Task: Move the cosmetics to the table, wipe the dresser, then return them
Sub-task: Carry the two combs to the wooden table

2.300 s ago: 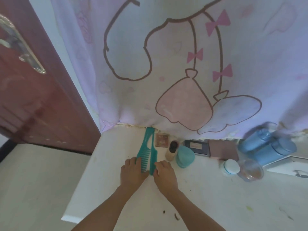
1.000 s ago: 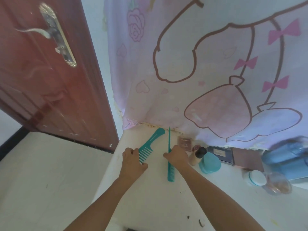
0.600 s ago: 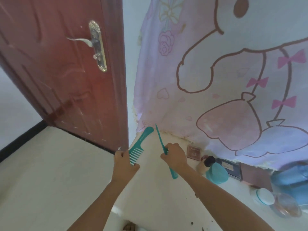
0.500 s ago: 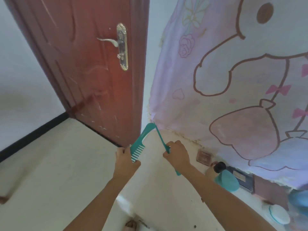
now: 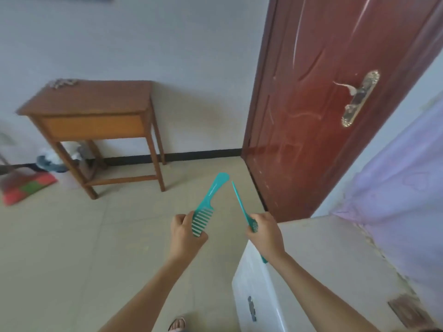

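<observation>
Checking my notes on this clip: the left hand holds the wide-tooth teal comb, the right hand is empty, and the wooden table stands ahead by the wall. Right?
Wrong on one point: the right hand grips a teal tail comb, as the head view shows. The left hand does hold the wide-tooth teal comb, and the wooden table stands ahead by the wall.

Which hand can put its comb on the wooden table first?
Left, probably. The left hand, holding the wide-toothed teal plastic comb, is nearer the brown wooden table, over open floor; the right hand, with the thin teal tail comb, is above the white dresser.
</observation>
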The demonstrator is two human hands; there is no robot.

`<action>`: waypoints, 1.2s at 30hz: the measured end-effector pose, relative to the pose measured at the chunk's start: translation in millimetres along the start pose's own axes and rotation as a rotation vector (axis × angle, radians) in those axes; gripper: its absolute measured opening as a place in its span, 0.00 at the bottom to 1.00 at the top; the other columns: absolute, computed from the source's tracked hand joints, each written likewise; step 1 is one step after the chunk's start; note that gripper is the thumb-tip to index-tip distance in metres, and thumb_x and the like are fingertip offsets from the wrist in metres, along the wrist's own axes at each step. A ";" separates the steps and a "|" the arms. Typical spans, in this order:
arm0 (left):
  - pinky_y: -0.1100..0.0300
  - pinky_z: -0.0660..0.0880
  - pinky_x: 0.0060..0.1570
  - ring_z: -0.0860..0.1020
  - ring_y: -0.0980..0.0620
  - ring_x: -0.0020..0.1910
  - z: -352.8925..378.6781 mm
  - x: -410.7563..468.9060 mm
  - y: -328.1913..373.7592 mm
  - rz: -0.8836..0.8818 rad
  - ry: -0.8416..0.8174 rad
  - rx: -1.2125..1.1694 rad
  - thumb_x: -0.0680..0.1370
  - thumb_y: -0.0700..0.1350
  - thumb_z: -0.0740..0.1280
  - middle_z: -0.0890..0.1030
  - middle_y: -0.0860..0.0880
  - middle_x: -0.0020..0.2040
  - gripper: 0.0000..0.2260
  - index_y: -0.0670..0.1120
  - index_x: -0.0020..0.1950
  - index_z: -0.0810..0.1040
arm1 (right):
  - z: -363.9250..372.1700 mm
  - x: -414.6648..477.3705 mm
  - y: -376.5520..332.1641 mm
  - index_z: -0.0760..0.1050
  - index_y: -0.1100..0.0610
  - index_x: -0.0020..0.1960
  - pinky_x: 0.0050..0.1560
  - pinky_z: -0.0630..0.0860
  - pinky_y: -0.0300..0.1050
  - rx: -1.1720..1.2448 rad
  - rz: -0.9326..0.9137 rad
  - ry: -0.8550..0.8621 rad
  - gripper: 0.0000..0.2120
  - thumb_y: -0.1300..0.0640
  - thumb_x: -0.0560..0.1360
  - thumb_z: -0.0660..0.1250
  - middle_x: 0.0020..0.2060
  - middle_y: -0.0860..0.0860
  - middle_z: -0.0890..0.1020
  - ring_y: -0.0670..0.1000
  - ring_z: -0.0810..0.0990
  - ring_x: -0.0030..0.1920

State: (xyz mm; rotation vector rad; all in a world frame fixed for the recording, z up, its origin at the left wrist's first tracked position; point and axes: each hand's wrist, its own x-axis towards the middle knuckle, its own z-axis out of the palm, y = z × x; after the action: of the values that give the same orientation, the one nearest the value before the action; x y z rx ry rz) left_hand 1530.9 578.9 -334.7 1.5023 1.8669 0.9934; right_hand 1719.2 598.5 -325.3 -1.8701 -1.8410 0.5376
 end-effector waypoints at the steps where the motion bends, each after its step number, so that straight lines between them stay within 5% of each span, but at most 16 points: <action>1: 0.65 0.64 0.53 0.69 0.44 0.56 -16.3 -1.9 -10.0 -0.023 0.048 0.001 0.68 0.33 0.68 0.65 0.47 0.50 0.25 0.40 0.64 0.71 | 10.6 0.8 -16.8 0.77 0.59 0.55 0.46 0.70 0.44 0.001 -0.044 -0.027 0.13 0.60 0.71 0.66 0.48 0.56 0.77 0.55 0.74 0.52; 6: 0.63 0.65 0.52 0.70 0.44 0.54 -101.8 -18.8 -66.7 -0.167 0.254 -0.001 0.68 0.33 0.69 0.65 0.47 0.50 0.25 0.39 0.65 0.71 | 67.4 -1.9 -108.7 0.75 0.57 0.60 0.52 0.70 0.45 -0.032 -0.246 -0.167 0.16 0.59 0.72 0.66 0.52 0.56 0.77 0.55 0.73 0.56; 13: 0.65 0.63 0.50 0.70 0.43 0.53 -250.6 -60.5 -165.1 -0.340 0.501 -0.004 0.68 0.32 0.68 0.65 0.46 0.49 0.23 0.37 0.62 0.72 | 166.6 -35.1 -264.7 0.75 0.58 0.61 0.50 0.68 0.41 -0.053 -0.509 -0.326 0.16 0.58 0.73 0.65 0.53 0.55 0.76 0.54 0.72 0.58; 17: 0.64 0.62 0.51 0.69 0.42 0.55 -336.8 -77.1 -217.9 -0.408 0.592 0.017 0.66 0.40 0.67 0.66 0.44 0.50 0.26 0.35 0.63 0.71 | 219.0 -56.4 -355.2 0.73 0.58 0.62 0.46 0.64 0.34 -0.035 -0.662 -0.357 0.17 0.56 0.74 0.65 0.54 0.54 0.76 0.52 0.72 0.57; 20: 0.60 0.64 0.56 0.69 0.41 0.57 -383.9 -76.2 -252.1 -0.460 0.603 0.054 0.67 0.40 0.67 0.68 0.40 0.53 0.27 0.36 0.65 0.70 | 245.1 -64.4 -406.1 0.73 0.59 0.63 0.46 0.64 0.33 -0.010 -0.700 -0.352 0.17 0.56 0.75 0.65 0.54 0.55 0.76 0.52 0.73 0.57; 25: 0.65 0.62 0.51 0.67 0.47 0.53 -418.6 -50.2 -285.9 -0.456 0.572 0.089 0.69 0.34 0.68 0.64 0.47 0.50 0.24 0.37 0.65 0.70 | 274.0 -53.0 -443.0 0.72 0.58 0.64 0.45 0.62 0.29 -0.066 -0.713 -0.390 0.17 0.55 0.76 0.64 0.55 0.53 0.75 0.49 0.72 0.56; 36: 0.66 0.61 0.50 0.63 0.53 0.50 -451.6 99.9 -322.2 -0.413 0.505 0.128 0.70 0.38 0.67 0.64 0.48 0.50 0.23 0.41 0.64 0.69 | 336.7 72.6 -507.8 0.72 0.59 0.63 0.44 0.66 0.26 -0.066 -0.653 -0.392 0.16 0.57 0.76 0.64 0.55 0.53 0.75 0.48 0.73 0.54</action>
State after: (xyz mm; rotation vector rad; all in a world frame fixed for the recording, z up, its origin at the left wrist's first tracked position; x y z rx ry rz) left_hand 968.1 547.2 -330.0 0.9110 2.5026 1.1323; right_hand 1112.4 687.8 -306.9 -1.1279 -2.5851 0.6311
